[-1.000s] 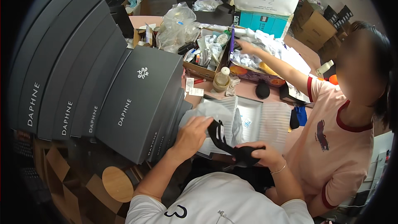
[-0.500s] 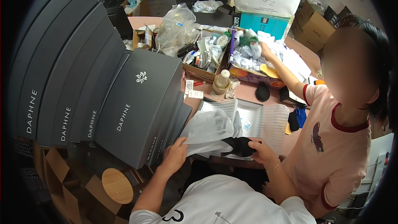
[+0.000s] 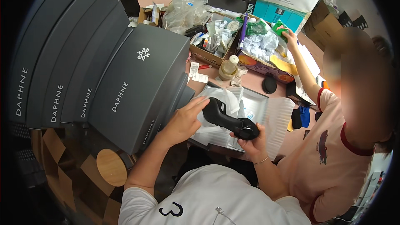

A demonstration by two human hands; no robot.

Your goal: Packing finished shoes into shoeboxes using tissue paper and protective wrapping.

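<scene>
From my remote station I count one black strapped shoe, held slantwise above one open shoebox. My right hand grasps the shoe's right end between thumb and fingers; one bracelet circles that wrist. My left hand lays its fingertips on the shoe's left end; I cannot tell whether its thumb closes beneath.

The box has a white interior. White tissue paper lies in it behind the shoe, and one ribbed translucent foam sheet spreads over its right side.

To my left I count at least four dark grey shoeboxes, closed. On the pink table, beyond the open box: two paper labels, one red pen, one white-capped bottle and one round black case. Past these, two filled cartons stand side by side.

One co-worker is at my right; one of that person's hands touches a green wrapper over the right-hand carton.
</scene>
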